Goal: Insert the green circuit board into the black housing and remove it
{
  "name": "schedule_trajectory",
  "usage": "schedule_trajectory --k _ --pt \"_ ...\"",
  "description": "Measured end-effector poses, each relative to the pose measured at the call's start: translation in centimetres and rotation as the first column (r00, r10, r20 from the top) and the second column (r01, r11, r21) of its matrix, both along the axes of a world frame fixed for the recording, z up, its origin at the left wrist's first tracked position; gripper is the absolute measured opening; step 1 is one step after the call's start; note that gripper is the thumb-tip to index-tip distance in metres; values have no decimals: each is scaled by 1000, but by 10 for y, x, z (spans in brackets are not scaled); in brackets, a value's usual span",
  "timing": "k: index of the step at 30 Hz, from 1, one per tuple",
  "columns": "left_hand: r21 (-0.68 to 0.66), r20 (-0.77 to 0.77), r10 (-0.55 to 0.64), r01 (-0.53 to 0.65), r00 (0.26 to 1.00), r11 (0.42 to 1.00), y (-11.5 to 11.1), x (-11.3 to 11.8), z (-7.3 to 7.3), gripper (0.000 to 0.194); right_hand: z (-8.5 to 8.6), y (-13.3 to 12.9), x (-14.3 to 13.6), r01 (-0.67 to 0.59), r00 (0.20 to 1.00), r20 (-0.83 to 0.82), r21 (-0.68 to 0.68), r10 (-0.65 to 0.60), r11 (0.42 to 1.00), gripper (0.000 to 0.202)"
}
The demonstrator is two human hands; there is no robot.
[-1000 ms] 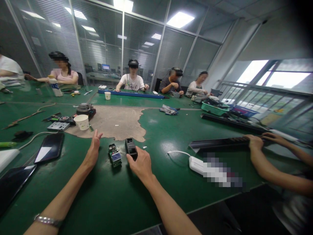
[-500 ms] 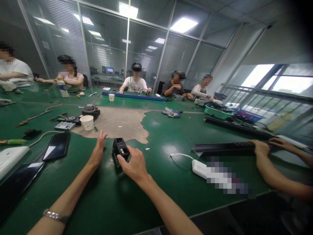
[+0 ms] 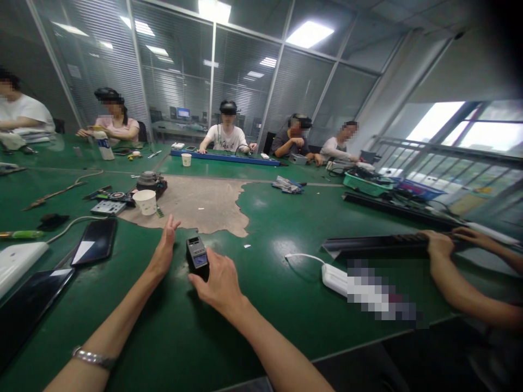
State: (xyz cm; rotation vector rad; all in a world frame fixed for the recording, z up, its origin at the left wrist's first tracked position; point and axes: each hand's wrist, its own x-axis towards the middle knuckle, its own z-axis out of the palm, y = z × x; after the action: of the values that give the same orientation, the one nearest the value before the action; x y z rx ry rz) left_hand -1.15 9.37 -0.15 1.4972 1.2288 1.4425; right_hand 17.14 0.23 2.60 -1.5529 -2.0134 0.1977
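We recorded the black device (image 3: 196,251) on the bench (image 3: 286,310), our right grip (image 3: 218,279) clamped around its near end and right side (screen (image 3: 200,261) visible); our left grip (image 3: 165,247), fingers extended, stood apart, nearby.

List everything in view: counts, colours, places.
Device: one, black and grey, centre
Glossy screens: two, black, left
Blocks: two, white, left and right
Parts: several, mixed, left
Cups: two, white, centre left and far
Patch: one, tan, centre
Bundle: one, greyish blue, centre right
Bottle: one, mostly white, far left
Bar: one, blue, far
Strips: two, black, right
Table: one, green, throughout
People: at least six, mixed clothing, far and right
Left hand: one, bare, left of device
Right hand: one, bare, gripping device
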Motion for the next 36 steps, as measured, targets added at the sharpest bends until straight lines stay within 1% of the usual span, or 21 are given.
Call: schedule_trajectory --k 2,3,5,8,11,13,17,22,24,26,29,31,34,36 --pt "-3 -1 -4 4 1000 1000 -1 0 1 73 -6 1 1 5 999 -40 10 -4 1000 76" --pt "-5 -2 -4 4 1000 1000 -2 1 2 74 -8 2 2 11 998 -65 17 -10 1000 79" --pt "-13 -11 3 -3 1000 1000 -4 1 5 74 -11 4 2 16 994 -110 27 -13 999 78" --pt "-20 -75 -1 0 997 1000 -6 2 8 72 -11 6 1 4 988 -154 19 -1 1000 64" --pt "-18 -152 -55 52 987 998 -6 2 8 75 -8 7 -1 0 985 -174 16 2 1000 43" --pt "-21 -166 -84 82 983 996 -5 1 6 75 -6 7 -2 8 983 -185 27 -2 1000 34" --pt "-1 -160 -49 50 986 999 -3 0 4 73 1 5 -4 -2 975 -223 60 16 998 32" --pt "-21 -149 -49 46 988 999 -3 -1 5 75 20 7 1 -20 943 -329 103 53 995 33" --pt "-25 -126 -56 54 990 998 -3 -1 4 76 27 12 8 19 939 -343 105 18 994 33" --pt "-36 -91 -69 66 993 997 -2 -1 3 77 30 17 18 67 948 -316 89 -35 994 30" --pt "-58 -56 -71 68 996 996 -3 -1 2 78 23 23 31 150 966 -218 30 -140 988 29" --pt "-59 -56 -51 48 997 997 -3 -1 3 77 14 23 37 208 967 -152 1 -206 978 36" --pt "-66 -37 -37 34 999 997 -3 -1 4 76 0 20 41 255 962 -99 -28 -256 967 46" --pt "-80 -9 -42 41 999 996 -3 -1 4 77 -5 19 42 271 958 -87 -44 -274 962 47"
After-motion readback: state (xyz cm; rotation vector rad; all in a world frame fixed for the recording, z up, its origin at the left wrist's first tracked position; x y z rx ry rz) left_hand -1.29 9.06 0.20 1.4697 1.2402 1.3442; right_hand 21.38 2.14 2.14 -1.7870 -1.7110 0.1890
